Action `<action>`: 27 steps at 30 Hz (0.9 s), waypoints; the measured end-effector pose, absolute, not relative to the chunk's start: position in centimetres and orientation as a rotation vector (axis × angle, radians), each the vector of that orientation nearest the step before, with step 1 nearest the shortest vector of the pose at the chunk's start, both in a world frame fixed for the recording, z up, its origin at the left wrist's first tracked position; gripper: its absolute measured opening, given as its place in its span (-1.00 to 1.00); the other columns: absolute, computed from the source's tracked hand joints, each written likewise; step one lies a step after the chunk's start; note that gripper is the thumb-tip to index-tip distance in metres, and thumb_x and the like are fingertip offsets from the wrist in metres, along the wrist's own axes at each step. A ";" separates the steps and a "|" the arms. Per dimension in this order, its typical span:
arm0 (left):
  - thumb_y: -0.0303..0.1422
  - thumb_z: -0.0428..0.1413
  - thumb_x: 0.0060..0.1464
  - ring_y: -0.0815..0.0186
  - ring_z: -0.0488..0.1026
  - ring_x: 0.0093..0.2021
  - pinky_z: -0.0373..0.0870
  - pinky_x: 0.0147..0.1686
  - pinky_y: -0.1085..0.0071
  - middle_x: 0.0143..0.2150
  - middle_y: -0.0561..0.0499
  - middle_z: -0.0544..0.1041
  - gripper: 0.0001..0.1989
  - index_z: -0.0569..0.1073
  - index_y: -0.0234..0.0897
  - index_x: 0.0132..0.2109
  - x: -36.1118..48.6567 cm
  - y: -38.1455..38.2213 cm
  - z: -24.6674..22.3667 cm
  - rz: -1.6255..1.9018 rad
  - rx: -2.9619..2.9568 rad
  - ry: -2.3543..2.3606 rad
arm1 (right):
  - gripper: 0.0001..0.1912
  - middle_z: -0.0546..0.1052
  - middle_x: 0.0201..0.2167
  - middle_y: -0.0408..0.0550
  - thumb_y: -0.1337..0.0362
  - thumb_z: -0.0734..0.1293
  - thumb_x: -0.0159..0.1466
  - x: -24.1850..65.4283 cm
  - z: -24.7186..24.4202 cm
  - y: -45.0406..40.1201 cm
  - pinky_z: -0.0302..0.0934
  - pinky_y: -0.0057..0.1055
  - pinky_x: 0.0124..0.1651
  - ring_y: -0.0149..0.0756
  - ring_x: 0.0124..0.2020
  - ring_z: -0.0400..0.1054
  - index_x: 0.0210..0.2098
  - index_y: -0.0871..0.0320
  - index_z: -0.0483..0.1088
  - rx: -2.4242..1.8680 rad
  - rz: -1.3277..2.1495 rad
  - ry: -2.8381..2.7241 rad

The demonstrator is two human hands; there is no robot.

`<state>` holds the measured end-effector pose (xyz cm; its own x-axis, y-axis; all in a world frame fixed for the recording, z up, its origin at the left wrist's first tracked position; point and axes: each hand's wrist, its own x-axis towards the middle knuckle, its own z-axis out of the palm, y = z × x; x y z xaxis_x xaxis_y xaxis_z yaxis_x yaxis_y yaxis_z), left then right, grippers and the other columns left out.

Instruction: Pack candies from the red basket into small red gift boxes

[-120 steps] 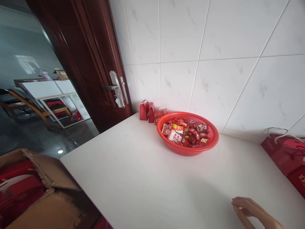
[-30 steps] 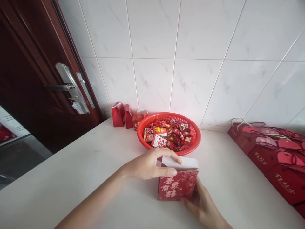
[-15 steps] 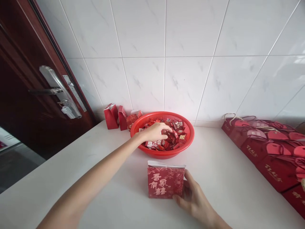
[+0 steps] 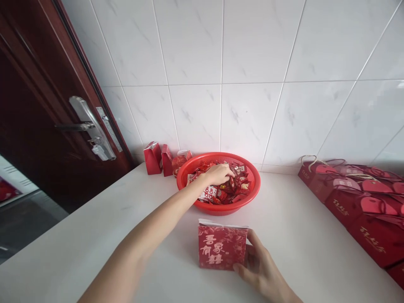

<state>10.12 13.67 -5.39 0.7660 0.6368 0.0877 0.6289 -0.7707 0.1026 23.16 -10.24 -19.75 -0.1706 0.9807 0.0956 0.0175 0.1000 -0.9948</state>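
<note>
My left hand (image 4: 219,174) reaches into a red plastic basket (image 4: 182,185), its curled fingertips down among wrapped candies (image 4: 241,185). Whatever lies between those fingers is hidden. A white packet with red print (image 4: 207,193) sits below my left wrist. My right hand (image 4: 263,269) grips the right side of a red paper gift box (image 4: 222,248), thumb on the front and fingers behind. The box stands upright on the counter in front of the basket, pale characters facing me and white edges showing along its top.
Small red boxes (image 4: 153,159) stand against the tiled wall, left of the basket. Several red gift bags with cord handles (image 4: 344,206) line the right side of the white counter (image 4: 303,244). A dark wooden door (image 4: 38,97) with a metal handle is at left.
My left hand has moved slightly right and deeper among the candies, its fingers now pointing down. My right hand still holds the box in place. The camera view has shifted slightly.
</note>
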 end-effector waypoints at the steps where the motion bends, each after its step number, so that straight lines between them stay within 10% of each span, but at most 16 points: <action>1: -0.49 0.07 0.19 0.12 0.55 0.01 0.45 -0.02 0.32 -0.02 -0.07 0.59 -0.62 0.67 -0.09 0.02 9.8 13.9 -5.4 0.240 2.860 1.036 | -0.24 0.43 -0.45 -0.11 -0.16 0.45 0.22 23.2 -19.8 -10.2 0.37 -0.20 -0.20 -0.20 -0.42 0.33 0.26 0.07 0.26 -1.058 1.253 -1.396; 12: -0.36 0.01 0.33 0.24 0.49 -0.35 0.28 -0.32 0.39 -0.36 -0.01 0.59 -0.75 0.55 -0.27 -0.25 6.3 14.0 -5.3 0.706 2.593 1.322 | -0.34 0.50 -0.38 -0.07 -0.11 0.37 0.23 24.1 -19.4 -10.3 0.34 -0.15 -0.13 -0.09 -0.33 0.43 0.24 0.00 0.30 -0.989 1.325 -1.348; 22: -0.40 0.00 0.35 0.15 0.55 0.08 0.44 0.02 0.31 0.09 -0.10 0.63 -0.67 0.56 -0.21 0.13 5.3 15.0 -6.7 0.881 2.482 1.340 | -0.64 0.34 -0.62 -0.20 -0.03 0.25 0.32 25.2 -15.8 -8.4 0.25 -0.29 -0.33 -0.23 -0.52 0.30 -0.14 0.09 0.49 -1.268 0.881 -1.227; 27: -0.51 0.04 0.29 0.21 0.53 0.07 0.43 0.14 0.29 0.01 -0.06 0.64 -0.65 0.63 -0.16 0.07 5.2 15.6 -7.2 0.916 2.503 1.284 | -0.72 0.41 -0.60 -0.17 0.01 0.30 0.27 26.7 -10.6 -4.1 0.25 -0.30 -0.38 -0.24 -0.53 0.33 -0.23 0.06 0.50 -1.263 0.507 -1.295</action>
<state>5.17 15.59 -7.18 0.4362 0.7848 0.4403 0.6719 -0.6095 0.4208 26.67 -4.10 -10.57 0.2861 0.8610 0.4206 0.3464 0.3163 -0.8831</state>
